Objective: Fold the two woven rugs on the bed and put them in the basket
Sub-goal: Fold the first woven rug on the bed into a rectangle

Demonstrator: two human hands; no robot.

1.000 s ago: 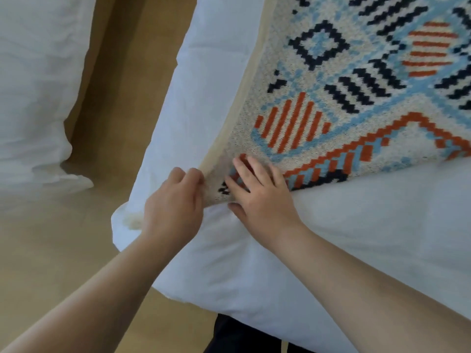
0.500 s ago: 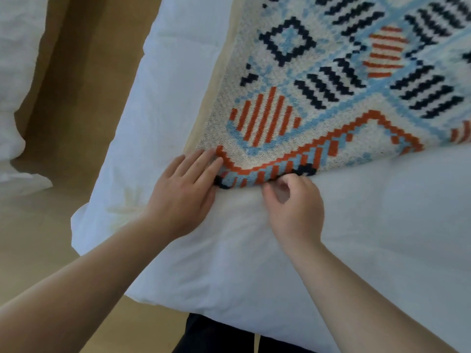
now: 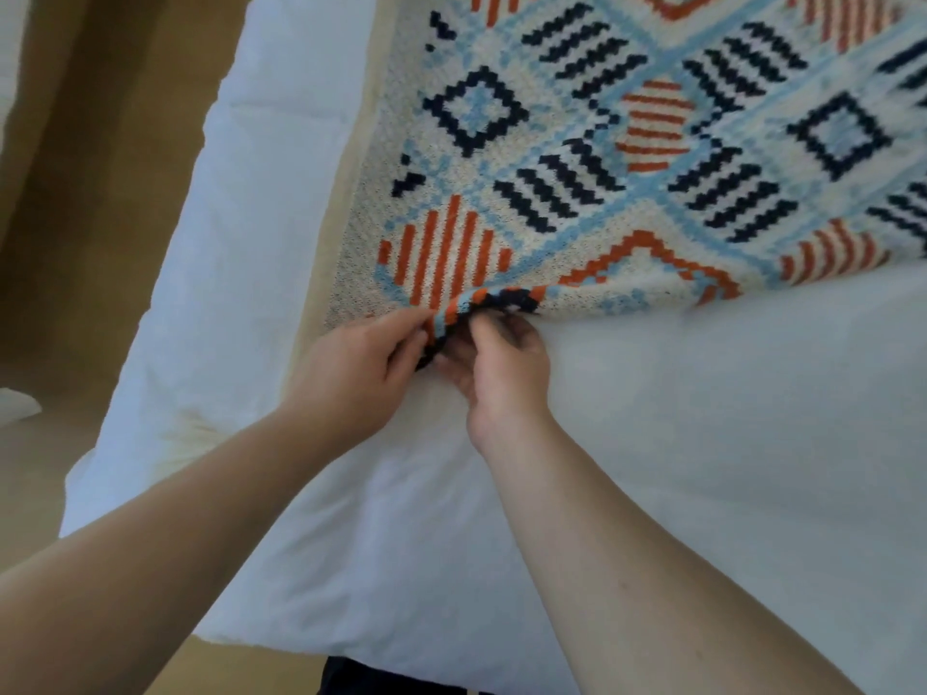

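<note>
A woven rug [image 3: 627,158] patterned in cream, light blue, navy and orange lies spread over the white bed [image 3: 702,443]. Its near corner is curled up off the duvet. My left hand [image 3: 356,368] pinches that corner from the left, fingers on the rolled edge. My right hand [image 3: 496,368] grips the same corner from below, fingers tucked under the fabric. A plain beige layer [image 3: 346,193] shows along the rug's left edge; I cannot tell whether it is the second rug. No basket is in view.
The bed's left edge and near corner drop to a tan wooden floor [image 3: 75,243]. A white fabric edge [image 3: 15,403] shows at the far left. Something dark [image 3: 381,679] sits below the bed's near edge.
Both hands moved from pressing flat on the rug's corner to gripping it. The corner is now curled up off the duvet, and the view has shifted closer over the rug.
</note>
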